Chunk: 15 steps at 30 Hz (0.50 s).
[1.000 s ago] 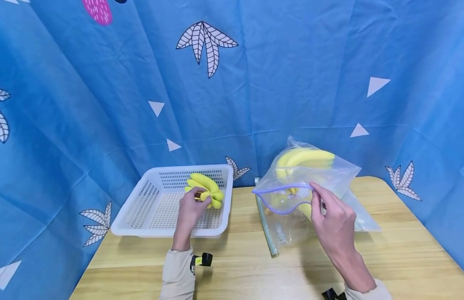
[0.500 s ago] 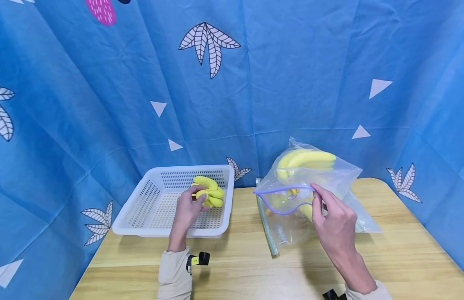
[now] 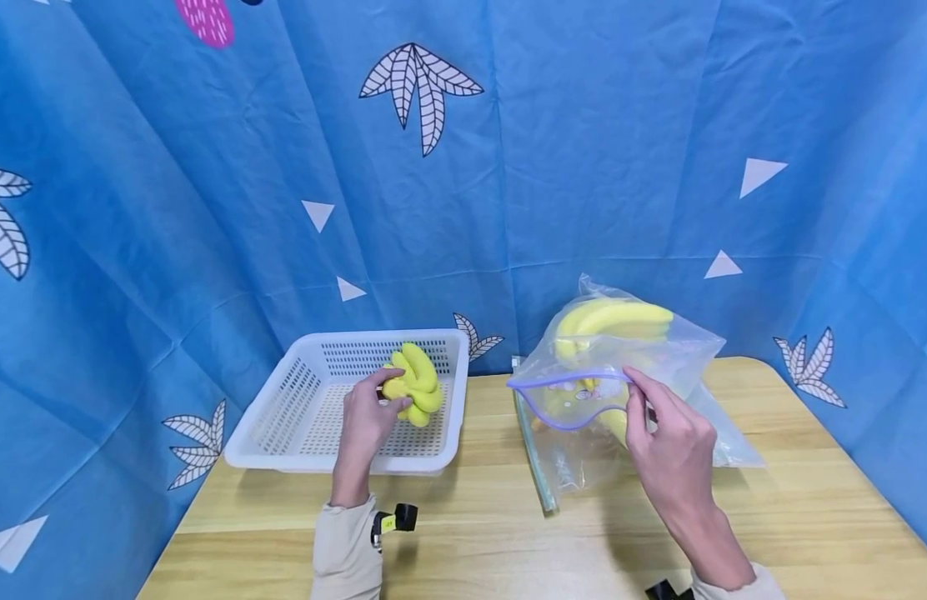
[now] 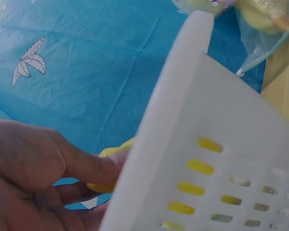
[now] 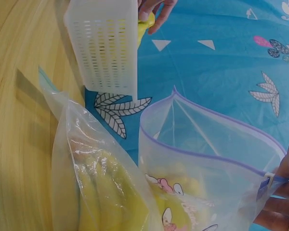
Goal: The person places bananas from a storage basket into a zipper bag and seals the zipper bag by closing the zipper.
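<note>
My left hand (image 3: pixel 366 425) pinches the stem end of a bunch of bananas (image 3: pixel 426 383) inside a white perforated basket (image 3: pixel 264 392). In the left wrist view the basket's wall hides most of that bunch, and yellow shows through its holes. On the right, my right hand (image 3: pixel 673 442) pinches the purple-edged mouth of a clear zip bag (image 3: pixel 688 342), which stands open. Yellow bananas (image 3: pixel 613 318) lie in this bag. Beside it, a second clear bag (image 5: pixel 98 159) with a green-blue seal also contains yellow fruit.
The basket and bags stand on a wooden table (image 3: pixel 501 542), the basket at left and the bags at right. Behind them hangs a blue curtain (image 3: pixel 598 125) with leaf prints, close to the table's back edge.
My left hand has drawn slightly left and turned the banana bunch within the basket, so its fingers now point more upward. The right hand keeps its grip on the bag's mouth.
</note>
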### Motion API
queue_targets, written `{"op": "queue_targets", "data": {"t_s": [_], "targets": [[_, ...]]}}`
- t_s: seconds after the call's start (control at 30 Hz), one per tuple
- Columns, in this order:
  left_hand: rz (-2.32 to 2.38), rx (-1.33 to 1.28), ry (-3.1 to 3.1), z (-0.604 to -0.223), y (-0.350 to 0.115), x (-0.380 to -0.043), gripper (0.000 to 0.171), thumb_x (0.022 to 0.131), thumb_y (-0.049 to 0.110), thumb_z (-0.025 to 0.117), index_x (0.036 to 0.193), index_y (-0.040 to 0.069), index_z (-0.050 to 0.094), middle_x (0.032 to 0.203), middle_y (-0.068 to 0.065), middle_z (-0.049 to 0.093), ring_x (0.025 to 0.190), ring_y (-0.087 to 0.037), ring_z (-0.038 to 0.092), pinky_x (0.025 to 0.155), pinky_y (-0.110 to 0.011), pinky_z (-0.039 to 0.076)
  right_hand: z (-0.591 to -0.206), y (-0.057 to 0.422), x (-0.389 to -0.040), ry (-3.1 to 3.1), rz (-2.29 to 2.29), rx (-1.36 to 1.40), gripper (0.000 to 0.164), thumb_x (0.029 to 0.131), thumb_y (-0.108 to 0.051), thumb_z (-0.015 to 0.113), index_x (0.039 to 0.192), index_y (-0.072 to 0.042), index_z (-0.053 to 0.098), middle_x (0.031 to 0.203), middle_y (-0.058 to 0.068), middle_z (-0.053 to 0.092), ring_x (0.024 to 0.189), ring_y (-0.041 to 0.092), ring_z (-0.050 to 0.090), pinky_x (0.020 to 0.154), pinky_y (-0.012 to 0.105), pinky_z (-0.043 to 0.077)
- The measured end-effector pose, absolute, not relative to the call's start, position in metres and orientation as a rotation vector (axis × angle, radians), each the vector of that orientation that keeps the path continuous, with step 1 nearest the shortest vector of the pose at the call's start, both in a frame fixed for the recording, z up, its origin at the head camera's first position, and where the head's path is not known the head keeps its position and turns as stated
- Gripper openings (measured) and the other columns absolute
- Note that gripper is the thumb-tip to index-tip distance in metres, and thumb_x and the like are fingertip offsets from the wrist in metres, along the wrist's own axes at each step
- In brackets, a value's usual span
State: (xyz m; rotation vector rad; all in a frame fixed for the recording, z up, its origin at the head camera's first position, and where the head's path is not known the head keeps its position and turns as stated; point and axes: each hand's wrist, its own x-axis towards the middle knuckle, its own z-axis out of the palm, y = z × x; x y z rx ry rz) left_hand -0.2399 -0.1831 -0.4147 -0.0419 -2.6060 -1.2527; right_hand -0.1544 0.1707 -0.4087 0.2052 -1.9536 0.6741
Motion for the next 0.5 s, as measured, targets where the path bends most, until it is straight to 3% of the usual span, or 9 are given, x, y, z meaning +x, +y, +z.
{"op": "queue_targets", "data": {"t_s": [0.13,0.37,0.5], "targets": [[-1.179,-0.030,-2.553,-0.413,-0.184,-0.238,0.039,0.087,-0.006,0.075,0.126,0.002,0.070,0.113,-0.022,0.069,0.098,-0.033,0.065,0.079,-0.042,0.056,-0.409,0.171,-0.155,-1.952,0.673,0.205,0.023,0.092,0.003,0.065,0.112,0.001,0.077,0.098,0.017,0.077,0.060,0.021,0.066,0.055,0.028,0.053],[-1.256,-0.168,-2.475,-0.406,-0.186,-0.238,0.045,0.095,-0.015,0.055,0.137,0.001,0.056,0.136,-0.021,0.054,0.120,-0.036,0.054,0.103,-0.052,0.047,-0.410,0.172,-0.154,-1.962,0.674,0.205,0.023,0.092,0.003,0.064,0.112,0.002,0.076,0.098,0.017,0.077,0.059,0.019,0.065,0.054,0.030,0.053],[-1.306,-0.297,-2.479,-0.401,-0.188,-0.234,0.041,0.100,-0.011,0.048,0.140,0.000,0.051,0.134,-0.019,0.048,0.117,-0.033,0.050,0.100,-0.050,0.046,-0.410,0.172,-0.154,-1.962,0.675,0.204,0.023,0.093,0.003,0.065,0.112,0.002,0.076,0.097,0.017,0.077,0.060,0.019,0.065,0.055,0.029,0.052]]}}
